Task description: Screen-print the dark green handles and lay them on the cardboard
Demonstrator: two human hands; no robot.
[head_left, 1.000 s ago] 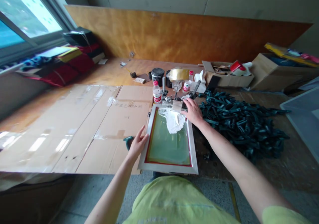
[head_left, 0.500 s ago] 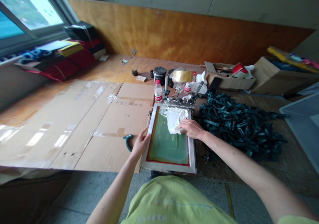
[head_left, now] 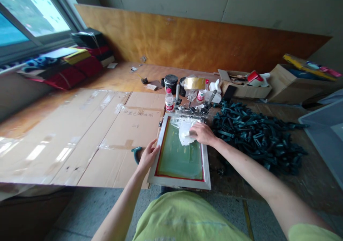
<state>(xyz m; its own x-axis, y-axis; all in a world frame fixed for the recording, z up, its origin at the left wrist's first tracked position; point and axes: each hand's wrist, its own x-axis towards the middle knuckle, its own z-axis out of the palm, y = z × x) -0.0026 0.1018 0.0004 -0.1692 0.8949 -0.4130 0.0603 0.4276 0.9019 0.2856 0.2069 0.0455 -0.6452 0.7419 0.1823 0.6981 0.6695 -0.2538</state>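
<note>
A silver-framed printing screen (head_left: 160,169) with a green mesh (head_left: 179,158) and red border lies near the table's front edge. White ink (head_left: 183,132) is smeared over its far end. My left hand (head_left: 148,157) grips the frame's left rail, fingers curled on it. My right hand (head_left: 201,133) is closed on a small pale squeegee (head_left: 189,135) and presses it into the white ink. A dark green clamp part (head_left: 137,152) lies on the cardboard just left of my left hand.
A large heap of dark green clamps (head_left: 254,135) lies right of the screen. Bottles (head_left: 169,101), black ink jars (head_left: 170,83) and a tape roll (head_left: 194,83) stand beyond it. Flattened cardboard (head_left: 80,133) covers the left table. Cardboard boxes (head_left: 288,83) and a grey bin (head_left: 325,133) stand at right.
My right hand came from the screen's far right corner onto the mesh, took the squeegee and now works it in the white ink. My left hand has stayed on the frame.
</note>
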